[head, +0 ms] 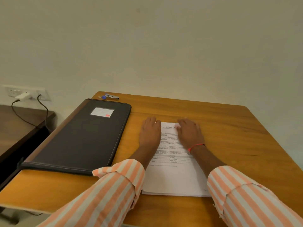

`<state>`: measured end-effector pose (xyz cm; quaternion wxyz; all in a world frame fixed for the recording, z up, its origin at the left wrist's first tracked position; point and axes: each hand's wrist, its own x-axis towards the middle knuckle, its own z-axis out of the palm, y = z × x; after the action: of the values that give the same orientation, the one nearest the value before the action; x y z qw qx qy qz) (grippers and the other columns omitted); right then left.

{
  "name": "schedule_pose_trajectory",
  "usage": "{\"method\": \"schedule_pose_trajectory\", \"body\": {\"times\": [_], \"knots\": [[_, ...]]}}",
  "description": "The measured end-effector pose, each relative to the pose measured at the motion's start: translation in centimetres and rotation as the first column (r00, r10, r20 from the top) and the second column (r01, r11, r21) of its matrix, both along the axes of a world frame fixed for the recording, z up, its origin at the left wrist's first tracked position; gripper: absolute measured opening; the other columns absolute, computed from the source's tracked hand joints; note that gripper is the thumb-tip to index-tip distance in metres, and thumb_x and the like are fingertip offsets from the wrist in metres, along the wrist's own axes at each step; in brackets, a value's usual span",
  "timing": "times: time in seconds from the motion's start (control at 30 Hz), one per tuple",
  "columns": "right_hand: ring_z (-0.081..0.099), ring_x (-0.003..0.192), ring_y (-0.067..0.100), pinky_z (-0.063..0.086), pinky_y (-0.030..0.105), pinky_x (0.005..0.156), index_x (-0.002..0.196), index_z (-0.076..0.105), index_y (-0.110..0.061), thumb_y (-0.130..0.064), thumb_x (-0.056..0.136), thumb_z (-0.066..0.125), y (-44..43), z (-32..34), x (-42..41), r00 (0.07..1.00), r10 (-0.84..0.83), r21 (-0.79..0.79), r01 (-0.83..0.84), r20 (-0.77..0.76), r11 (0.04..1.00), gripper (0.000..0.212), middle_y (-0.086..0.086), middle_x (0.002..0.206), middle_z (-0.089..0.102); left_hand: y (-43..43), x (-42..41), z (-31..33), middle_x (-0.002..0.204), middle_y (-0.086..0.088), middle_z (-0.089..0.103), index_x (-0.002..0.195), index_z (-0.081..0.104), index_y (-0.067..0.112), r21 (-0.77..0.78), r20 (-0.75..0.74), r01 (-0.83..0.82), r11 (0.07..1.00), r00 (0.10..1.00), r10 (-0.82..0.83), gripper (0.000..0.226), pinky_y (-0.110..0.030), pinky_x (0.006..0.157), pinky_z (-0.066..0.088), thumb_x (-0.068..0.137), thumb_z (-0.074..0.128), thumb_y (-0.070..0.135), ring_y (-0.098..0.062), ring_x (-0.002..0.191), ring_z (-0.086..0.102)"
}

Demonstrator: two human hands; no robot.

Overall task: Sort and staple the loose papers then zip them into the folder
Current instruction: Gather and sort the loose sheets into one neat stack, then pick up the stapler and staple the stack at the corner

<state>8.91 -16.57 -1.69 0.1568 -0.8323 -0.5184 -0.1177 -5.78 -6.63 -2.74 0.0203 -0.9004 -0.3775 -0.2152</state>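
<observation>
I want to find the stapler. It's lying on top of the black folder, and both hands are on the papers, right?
Not quite. The head view shows the stapler on the wooden table, just behind the black folder, not on top of it. Both the left hand and right hand do rest on the papers.

A plain cream wall (164,46) was seen behind a wooden table (213,122). To the left, a darker table (21,125) was set against the wall, below a socket plate (26,93) into which a white charger (23,96) and black cables (44,110) were plugged
</observation>
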Motion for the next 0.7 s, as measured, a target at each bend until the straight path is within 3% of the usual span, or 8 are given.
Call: {"method": "schedule_pose_trajectory", "body": {"times": [0.07, 0.2, 0.3, 0.43, 0.5, 0.57, 0.63, 0.7], "knots": [[0.041, 0.138, 0.021, 0.025, 0.041, 0.115, 0.140, 0.047, -0.017, -0.046, 0.105, 0.026, -0.1, -0.2, -0.4, 0.988, 0.132, -0.156, -0.144, -0.082, 0.977, 0.050, 0.004, 0.147, 0.049, -0.1, 0.1, 0.2, 0.108, -0.004, 0.062, 0.110, 0.062, 0.016, -0.062, -0.048, -0.002, 0.998, 0.999, -0.001, 0.015, -0.033, 0.086, 0.045, 0.100, 0.052, 0.011, -0.022, 0.101, 0.056], [0.004, 0.154, 0.017, 0.008, 0.040, 0.125, 0.159, 0.011, -0.014, -0.064, 0.100, 0.009, -1.1, -0.7, 1.2, 0.988, -0.029, -0.337, -0.025, -0.155, 0.941, 0.078, 0.002, 0.167, 0.006, 0.2, 0.3, 0.2, 0.119, -0.008, 0.064, 0.118, 0.063, 0.011, -0.166, -0.073, -0.086, 0.982, 0.995, 0.075, 0.032, -0.034, 0.095, 0.045, 0.106, 0.034, 0.018, -0.024, 0.110, 0.054], [-0.002, 0.154, 0.016, 0.006, 0.041, 0.125, 0.160, 0.005, -0.015, -0.070, 0.096, 0.005, -1.1, -0.8, 2.0, 0.985, -0.093, -0.389, 0.028, -0.148, 0.921, 0.085, 0.001, 0.167, -0.003, 1.0, 0.7, -0.8, 0.146, -0.018, 0.052, 0.144, 0.049, 0.002, -0.174, -0.146, -0.134, 0.976, 0.983, 0.109, 0.049, -0.043, 0.119, 0.032, 0.106, 0.027, 0.024, -0.034, 0.138, 0.042], [0.009, 0.153, 0.023, 0.010, 0.045, 0.124, 0.157, 0.018, -0.010, -0.069, 0.096, 0.007, 0.7, 0.0, 2.2, 0.984, -0.174, -0.402, 0.143, -0.041, 0.905, 0.086, 0.008, 0.166, 0.010, 1.2, 0.6, -0.9, 0.165, -0.019, 0.027, 0.158, 0.027, 0.000, -0.192, -0.174, -0.114, 0.975, 0.981, 0.080, 0.057, -0.047, 0.128, 0.013, 0.108, 0.019, 0.027, -0.036, 0.155, 0.018], [0.025, 0.149, 0.026, 0.020, 0.045, 0.120, 0.151, 0.033, -0.008, -0.063, 0.100, 0.017, 3.1, 1.4, 1.4, 0.989, -0.145, -0.271, 0.151, 0.044, 0.951, 0.078, 0.012, 0.161, 0.028, 1.2, 0.3, -1.1, 0.167, -0.017, 0.024, 0.159, 0.025, 0.002, -0.212, -0.131, -0.105, 0.972, 0.988, 0.078, 0.057, -0.047, 0.128, 0.010, 0.108, 0.019, 0.027, -0.034, 0.156, 0.015], [0.049, 0.130, 0.027, 0.036, 0.042, 0.109, 0.134, 0.053, -0.010, -0.056, 0.101, 0.030, 6.6, 3.2, -0.4, 0.994, -0.031, -0.156, 0.047, 0.104, 0.987, 0.061, 0.011, 0.139, 0.055, 1.5, 0.4, -1.4, 0.166, -0.017, 0.027, 0.158, 0.029, 0.003, -0.206, -0.102, -0.095, 0.974, 0.992, 0.075, 0.057, -0.047, 0.128, 0.010, 0.107, 0.022, 0.026, -0.034, 0.155, 0.017], [0.059, 0.115, 0.028, 0.043, 0.042, 0.101, 0.124, 0.061, -0.013, -0.052, 0.100, 0.039, 11.3, 4.7, -2.5, 0.996, 0.070, -0.188, -0.058, 0.055, 0.980, 0.050, 0.009, 0.124, 0.065, 1.5, 0.5, -1.4, 0.161, -0.016, 0.034, 0.155, 0.036, 0.004, -0.165, -0.075, -0.070, 0.984, 0.996, 0.058, 0.056, -0.047, 0.127, 0.014, 0.103, 0.030, 0.026, -0.034, 0.153, 0.022], [0.059, 0.116, 0.030, 0.046, 0.042, 0.100, 0.128, 0.060, -0.016, -0.050, 0.099, 0.045, 16.3, 5.6, -4.6, 0.991, 0.120, -0.224, -0.130, -0.055, 0.966, 0.047, 0.011, 0.125, 0.065, 2.0, 0.7, -2.2, 0.159, -0.016, 0.036, 0.153, 0.039, 0.006, -0.148, -0.048, -0.055, 0.987, 0.998, 0.048, 0.057, -0.047, 0.127, 0.015, 0.101, 0.041, 0.028, -0.035, 0.152, 0.024]]}}
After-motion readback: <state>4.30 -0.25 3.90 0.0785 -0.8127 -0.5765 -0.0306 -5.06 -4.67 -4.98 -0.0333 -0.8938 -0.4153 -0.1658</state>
